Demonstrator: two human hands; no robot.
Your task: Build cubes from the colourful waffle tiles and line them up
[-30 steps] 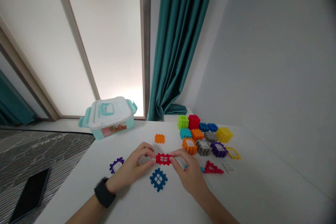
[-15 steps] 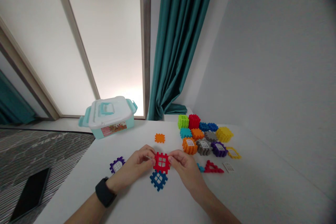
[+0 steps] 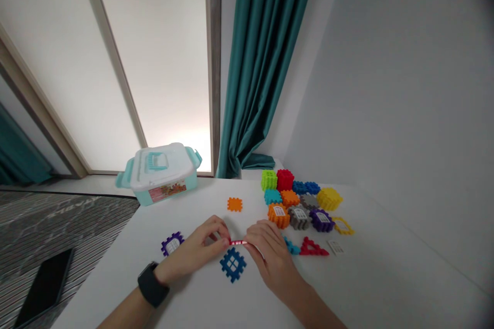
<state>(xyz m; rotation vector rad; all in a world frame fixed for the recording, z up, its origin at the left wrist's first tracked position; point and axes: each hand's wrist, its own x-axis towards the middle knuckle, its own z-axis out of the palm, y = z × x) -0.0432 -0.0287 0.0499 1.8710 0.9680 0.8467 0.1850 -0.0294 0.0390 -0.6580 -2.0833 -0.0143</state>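
Between my two hands is a red toothed building tile [image 3: 238, 242], turned so that only its thin edge faces me. My left hand [image 3: 208, 240] pinches its left end, and my right hand [image 3: 268, 249] grips its right end. Just below lies a blue toothed tile [image 3: 233, 265] with a four-pane window, flat on the table and turned like a diamond. A purple tile [image 3: 172, 243] with a white window insert lies beside my left wrist, partly covered by it. Beyond my hands rests a small orange tile [image 3: 234, 204].
Stacked tiles in several colours, including orange [image 3: 278, 215], grey [image 3: 299, 217] and purple [image 3: 322, 220], stand at the right on the white table [image 3: 216, 298]. A red triangle [image 3: 313, 247] lies nearer. At the back left is a lidded box [image 3: 164, 172]; a dark phone-like slab [image 3: 44, 288] is at far left.
The red tile has tipped from showing its windowed face to showing only its edge. My right hand's fingers have curled further over its right side.
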